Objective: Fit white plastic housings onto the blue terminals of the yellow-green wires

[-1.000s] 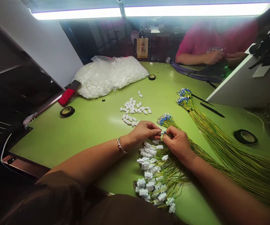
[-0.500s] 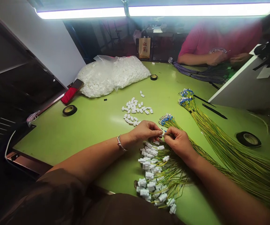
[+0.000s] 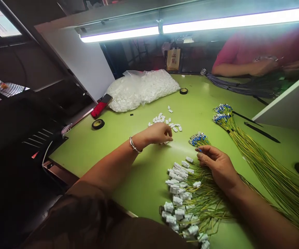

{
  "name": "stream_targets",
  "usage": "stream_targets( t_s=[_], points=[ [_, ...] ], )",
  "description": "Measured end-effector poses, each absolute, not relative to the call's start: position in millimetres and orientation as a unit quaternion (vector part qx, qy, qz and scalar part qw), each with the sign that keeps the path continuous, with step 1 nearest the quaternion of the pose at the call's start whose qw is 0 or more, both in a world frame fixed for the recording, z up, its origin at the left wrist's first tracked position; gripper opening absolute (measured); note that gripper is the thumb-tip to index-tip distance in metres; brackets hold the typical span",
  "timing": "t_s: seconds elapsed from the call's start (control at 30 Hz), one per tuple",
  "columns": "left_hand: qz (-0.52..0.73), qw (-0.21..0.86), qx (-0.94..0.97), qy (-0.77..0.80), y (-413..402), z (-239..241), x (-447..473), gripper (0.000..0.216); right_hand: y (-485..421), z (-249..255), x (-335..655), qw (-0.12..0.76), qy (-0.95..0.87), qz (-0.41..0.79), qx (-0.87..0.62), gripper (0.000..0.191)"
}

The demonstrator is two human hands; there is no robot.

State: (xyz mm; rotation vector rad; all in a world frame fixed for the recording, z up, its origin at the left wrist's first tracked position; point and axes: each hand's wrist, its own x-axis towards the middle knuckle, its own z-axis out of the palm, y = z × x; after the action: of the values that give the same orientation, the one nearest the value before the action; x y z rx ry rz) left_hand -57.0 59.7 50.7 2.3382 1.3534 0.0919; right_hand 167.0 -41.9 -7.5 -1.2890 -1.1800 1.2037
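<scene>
My left hand (image 3: 158,134) is over the near part of a scatter of loose white connector housings (image 3: 175,128). Its fingers are bent down with the tips close together, and whatever may be between them is hidden. My right hand (image 3: 216,164) pinches a yellow-green wire near its blue-sleeved terminal (image 3: 200,150), just in front of a bundle of terminal-ended wires (image 3: 199,139). Below and left of that hand lies a heap of wires fitted with white connectors (image 3: 177,200), their ends pointing left.
A second wire bundle (image 3: 245,148) runs along the right side. Clear bags of white parts (image 3: 144,88) lie at the back, near a red-and-black phone (image 3: 101,106). Black tape rolls (image 3: 97,124) sit on the green table (image 3: 128,152). Across it, a person in pink (image 3: 242,58) handles dark wires.
My hands have parted; they were together at a wire end. The left is now over the loose housings, while the right holds a wire by the bundle. The view has shifted left.
</scene>
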Motion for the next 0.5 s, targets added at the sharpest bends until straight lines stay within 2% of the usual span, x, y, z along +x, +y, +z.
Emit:
stream_targets(
  t_s=[0.07, 0.2, 0.33, 0.4, 0.5],
  points=[
    [0.015, 0.230, 0.858, 0.459, 66.2, 48.2, -62.3, 0.026, -42.4, -9.2, 168.3, 0.486, -0.491, 0.500, -0.522, 0.027],
    [0.010, 0.173, 0.902, 0.395, 65.0, 34.3, -59.4, 0.022, -42.7, -10.2, 169.0, 0.481, -0.483, 0.510, -0.524, 0.024],
    [0.062, 0.149, 0.926, 0.341, 62.1, 26.5, -51.1, 0.021, -42.4, -5.6, 166.3, 0.467, -0.507, 0.505, -0.519, 0.022],
    [0.133, 0.201, 0.913, 0.331, 59.1, 27.2, -45.2, 0.019, -42.7, -3.1, 164.2, 0.460, -0.513, 0.486, -0.537, 0.021],
    [0.251, 0.412, 0.801, 0.353, 49.7, 26.6, -33.5, 0.020, -44.3, -1.7, 160.6, 0.451, -0.529, 0.430, -0.576, 0.017]
  ],
)
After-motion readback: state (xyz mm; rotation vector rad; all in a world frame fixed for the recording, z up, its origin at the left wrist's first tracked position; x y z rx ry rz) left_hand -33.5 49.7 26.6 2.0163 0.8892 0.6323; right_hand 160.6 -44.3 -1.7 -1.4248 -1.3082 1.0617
